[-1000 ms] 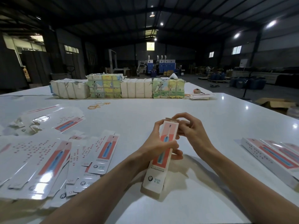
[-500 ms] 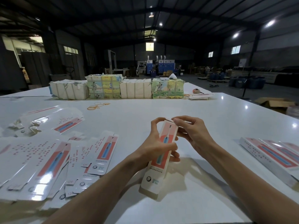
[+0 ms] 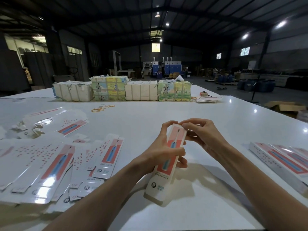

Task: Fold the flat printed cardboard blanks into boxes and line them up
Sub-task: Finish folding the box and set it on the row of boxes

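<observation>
Workpiece: long printed box (image 3: 160, 184), already squared up, held tilted over the desk (image 3: 150, 117) in front of the person, top end away from the camera; whether its lower end touches the desk is not clear.
Grip: left hand (image 3: 158, 155) wraps round the middle of the box, thumb across the printed face, forefinger reaching up to the top edge.
Closing: right hand (image 3: 203, 135) is at the top end, its fingertips (image 3: 183, 126) curled and pinching down on the end closure.
Change: a second ago a tan flap stood up at the top end; half a second ago the right fingers had it pinched; now no flap stands proud.
Meaning: top end looks tucked or nearly so, so this box seems close to ready for the row.
Row: finished boxes (image 3: 280, 159) lie side by side at the desk's right edge, well apart from both hands.
Supply: flat blanks (image 3: 55, 157) lie spread and overlapping at the left.
</observation>
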The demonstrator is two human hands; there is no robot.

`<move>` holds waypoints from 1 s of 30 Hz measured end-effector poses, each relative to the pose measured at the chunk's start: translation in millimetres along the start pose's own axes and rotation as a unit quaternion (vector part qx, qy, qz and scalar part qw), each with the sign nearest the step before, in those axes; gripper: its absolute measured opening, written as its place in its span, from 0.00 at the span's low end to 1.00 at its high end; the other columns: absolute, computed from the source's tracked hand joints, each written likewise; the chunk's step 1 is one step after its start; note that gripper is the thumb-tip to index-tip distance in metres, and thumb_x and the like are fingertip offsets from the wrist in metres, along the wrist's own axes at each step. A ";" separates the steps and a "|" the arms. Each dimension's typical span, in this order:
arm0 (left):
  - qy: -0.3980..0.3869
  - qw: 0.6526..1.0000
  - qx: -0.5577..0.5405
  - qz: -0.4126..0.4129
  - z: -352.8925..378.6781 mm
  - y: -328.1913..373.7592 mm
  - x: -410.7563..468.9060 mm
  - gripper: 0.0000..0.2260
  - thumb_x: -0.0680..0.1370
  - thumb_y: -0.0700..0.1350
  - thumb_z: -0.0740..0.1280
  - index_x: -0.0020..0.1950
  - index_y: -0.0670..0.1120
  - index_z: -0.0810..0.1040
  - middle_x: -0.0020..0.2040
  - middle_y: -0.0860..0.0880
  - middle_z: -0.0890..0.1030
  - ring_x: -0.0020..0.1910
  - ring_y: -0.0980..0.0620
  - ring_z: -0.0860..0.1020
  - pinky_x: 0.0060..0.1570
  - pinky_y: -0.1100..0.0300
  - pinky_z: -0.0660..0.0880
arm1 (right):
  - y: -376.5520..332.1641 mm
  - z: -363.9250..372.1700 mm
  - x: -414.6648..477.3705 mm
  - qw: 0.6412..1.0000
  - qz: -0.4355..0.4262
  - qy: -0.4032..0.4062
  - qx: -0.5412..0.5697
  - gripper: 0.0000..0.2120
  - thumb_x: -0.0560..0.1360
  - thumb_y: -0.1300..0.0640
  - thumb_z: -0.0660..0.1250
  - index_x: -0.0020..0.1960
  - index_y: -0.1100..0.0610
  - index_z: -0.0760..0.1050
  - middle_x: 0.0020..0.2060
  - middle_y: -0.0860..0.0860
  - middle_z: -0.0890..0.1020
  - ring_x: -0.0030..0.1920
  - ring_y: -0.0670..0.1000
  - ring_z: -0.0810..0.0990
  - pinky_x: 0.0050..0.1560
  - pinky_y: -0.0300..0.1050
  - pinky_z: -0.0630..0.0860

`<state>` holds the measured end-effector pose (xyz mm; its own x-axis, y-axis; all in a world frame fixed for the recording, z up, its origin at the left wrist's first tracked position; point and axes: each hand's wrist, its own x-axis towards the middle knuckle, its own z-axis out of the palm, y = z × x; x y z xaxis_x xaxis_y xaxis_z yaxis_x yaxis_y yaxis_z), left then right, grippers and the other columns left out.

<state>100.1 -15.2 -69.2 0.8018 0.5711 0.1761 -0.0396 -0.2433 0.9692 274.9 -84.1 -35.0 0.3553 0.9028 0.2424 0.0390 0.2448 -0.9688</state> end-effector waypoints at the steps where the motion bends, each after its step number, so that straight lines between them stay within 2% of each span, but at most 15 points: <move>1: 0.000 1.000 -0.006 -0.003 -0.4 0.4 -0.2 0.40 0.73 0.38 0.77 0.69 0.72 0.59 0.60 0.44 0.78 0.43 0.37 0.87 0.43 0.48 0.85 | 0.8 -0.5 -0.2 1.000 -0.005 -0.005 -0.007 0.09 0.82 0.63 0.69 0.48 0.59 0.88 0.47 0.59 0.88 0.52 0.57 0.88 0.45 0.51 0.86; 5: 0.020 0.999 -0.036 -0.012 -4.1 1.0 -0.8 0.39 0.73 0.37 0.77 0.68 0.70 0.60 0.59 0.40 0.78 0.44 0.36 0.87 0.44 0.46 0.85 | 6.6 3.4 -2.2 0.999 -0.018 -0.049 -0.002 0.08 0.82 0.60 0.69 0.56 0.60 0.86 0.52 0.58 0.87 0.55 0.58 0.87 0.52 0.51 0.85; 7: 0.038 0.998 -0.041 -0.013 -5.0 0.7 0.0 0.39 0.74 0.38 0.78 0.70 0.68 0.60 0.59 0.39 0.78 0.44 0.38 0.87 0.43 0.48 0.85 | 10.7 9.5 -3.2 0.998 -0.034 -0.045 -0.012 0.09 0.81 0.58 0.72 0.58 0.60 0.85 0.52 0.57 0.88 0.54 0.58 0.87 0.53 0.50 0.85; 11: 0.062 0.995 -0.074 -0.020 -6.2 -1.9 2.9 0.37 0.75 0.38 0.78 0.68 0.68 0.61 0.58 0.40 0.79 0.44 0.40 0.88 0.41 0.51 0.85 | 16.9 16.3 -4.0 0.991 -0.090 -0.012 -0.095 0.10 0.79 0.53 0.74 0.56 0.57 0.85 0.47 0.52 0.88 0.50 0.55 0.88 0.53 0.47 0.85; 14: 0.055 0.994 -0.090 -0.024 -5.7 -4.6 4.5 0.36 0.74 0.39 0.78 0.68 0.68 0.62 0.59 0.41 0.79 0.45 0.40 0.88 0.41 0.51 0.85 | 18.6 16.4 -3.7 0.984 -0.122 0.013 -0.127 0.07 0.79 0.54 0.74 0.54 0.56 0.86 0.45 0.49 0.88 0.48 0.53 0.88 0.49 0.44 0.85; 20: 0.077 0.994 -0.080 -0.011 -5.2 -11.0 8.5 0.36 0.74 0.43 0.80 0.66 0.70 0.62 0.57 0.44 0.81 0.43 0.42 0.88 0.40 0.53 0.84 | 24.4 16.8 -3.5 0.983 -0.133 0.031 -0.121 0.07 0.80 0.54 0.73 0.54 0.55 0.87 0.47 0.47 0.89 0.48 0.52 0.89 0.47 0.44 0.85; 23: 0.103 0.990 -0.097 -0.007 -5.5 -14.5 7.7 0.35 0.72 0.48 0.81 0.66 0.70 0.63 0.55 0.44 0.82 0.44 0.41 0.88 0.41 0.52 0.84 | 31.0 21.3 -2.3 0.976 -0.135 0.035 -0.170 0.11 0.82 0.53 0.70 0.63 0.54 0.83 0.54 0.47 0.87 0.53 0.48 0.87 0.54 0.46 0.85; 25: 0.128 0.983 -0.133 -0.002 -7.3 -15.3 9.2 0.34 0.71 0.50 0.80 0.68 0.67 0.63 0.58 0.42 0.81 0.44 0.41 0.87 0.43 0.50 0.84 | 34.2 25.1 -1.6 0.961 -0.155 0.036 -0.228 0.17 0.84 0.53 0.67 0.72 0.53 0.76 0.61 0.46 0.82 0.57 0.43 0.83 0.57 0.40 0.83; 27: 0.165 0.967 -0.192 0.010 -10.1 -14.6 11.6 0.31 0.74 0.51 0.76 0.70 0.63 0.62 0.61 0.38 0.80 0.44 0.40 0.86 0.47 0.46 0.85 | 36.7 28.7 -4.2 0.941 -0.188 0.029 -0.279 0.19 0.84 0.52 0.66 0.74 0.52 0.72 0.62 0.47 0.77 0.57 0.40 0.80 0.51 0.31 0.80; 30: 0.215 0.942 -0.255 0.027 -13.0 -15.0 13.8 0.26 0.82 0.46 0.70 0.74 0.59 0.60 0.65 0.39 0.76 0.50 0.41 0.86 0.53 0.41 0.84 | 40.3 35.0 -14.1 0.926 -0.194 -0.003 -0.325 0.17 0.83 0.42 0.64 0.70 0.46 0.75 0.56 0.44 0.76 0.53 0.39 0.80 0.44 0.33 0.78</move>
<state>104.0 6.5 -79.1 0.4787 0.8604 0.1747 -0.4425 0.0645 0.8945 238.8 -74.6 -75.7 0.1925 0.7933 0.5775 0.7166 0.2884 -0.6351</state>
